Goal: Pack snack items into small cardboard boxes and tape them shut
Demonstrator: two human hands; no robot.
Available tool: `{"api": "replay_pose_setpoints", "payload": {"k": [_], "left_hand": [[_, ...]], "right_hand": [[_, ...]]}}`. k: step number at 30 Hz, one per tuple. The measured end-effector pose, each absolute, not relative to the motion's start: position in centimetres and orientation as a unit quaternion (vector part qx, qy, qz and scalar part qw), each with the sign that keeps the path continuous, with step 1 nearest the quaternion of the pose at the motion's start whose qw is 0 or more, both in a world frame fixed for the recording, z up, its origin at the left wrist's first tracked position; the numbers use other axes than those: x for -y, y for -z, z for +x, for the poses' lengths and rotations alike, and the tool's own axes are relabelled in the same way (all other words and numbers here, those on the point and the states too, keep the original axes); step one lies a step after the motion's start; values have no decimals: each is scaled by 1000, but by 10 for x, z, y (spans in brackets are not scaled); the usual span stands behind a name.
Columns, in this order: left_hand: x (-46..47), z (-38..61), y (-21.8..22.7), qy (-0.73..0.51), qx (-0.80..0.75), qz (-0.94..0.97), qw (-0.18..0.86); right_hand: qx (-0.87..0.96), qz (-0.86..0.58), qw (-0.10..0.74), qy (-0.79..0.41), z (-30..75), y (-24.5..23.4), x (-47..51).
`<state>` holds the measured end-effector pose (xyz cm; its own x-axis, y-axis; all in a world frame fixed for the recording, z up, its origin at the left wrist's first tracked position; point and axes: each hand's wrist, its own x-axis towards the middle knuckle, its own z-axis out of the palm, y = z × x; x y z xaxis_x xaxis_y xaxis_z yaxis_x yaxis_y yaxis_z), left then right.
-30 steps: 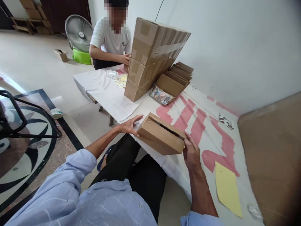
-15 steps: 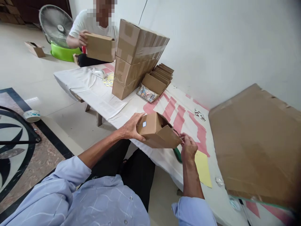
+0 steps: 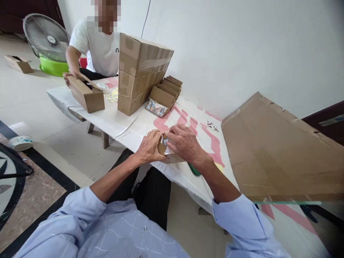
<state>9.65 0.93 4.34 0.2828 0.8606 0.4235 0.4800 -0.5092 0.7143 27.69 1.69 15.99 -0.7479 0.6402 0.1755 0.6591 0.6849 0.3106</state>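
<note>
A large cardboard sheet [image 3: 282, 150] is lying well right of the stack of taped cartons [image 3: 139, 71]. Left of the stack, another person is holding an open box [image 3: 86, 94]. In front of the stack, nearer the camera, a small brown box [image 3: 162, 147] is sitting at the table [image 3: 120, 118] edge. The left hand [image 3: 149, 149] is gripping its end with curled fingers, and the right hand [image 3: 185, 143] is clasping its top with bent fingers.

Brown cardboard boxes [image 3: 139, 71] stand on the desk's white cloth with pink stripes [image 3: 185, 118]; the fan's base [image 3: 52, 68] is lime green.
</note>
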Motion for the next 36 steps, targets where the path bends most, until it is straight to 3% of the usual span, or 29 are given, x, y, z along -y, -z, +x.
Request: {"api": "replay_pose_setpoints", "payload": {"k": [36], "left_hand": [[12, 122, -49, -401, -477, 759, 187]], "right_hand": [[900, -385, 0, 206, 287, -152, 1]]}}
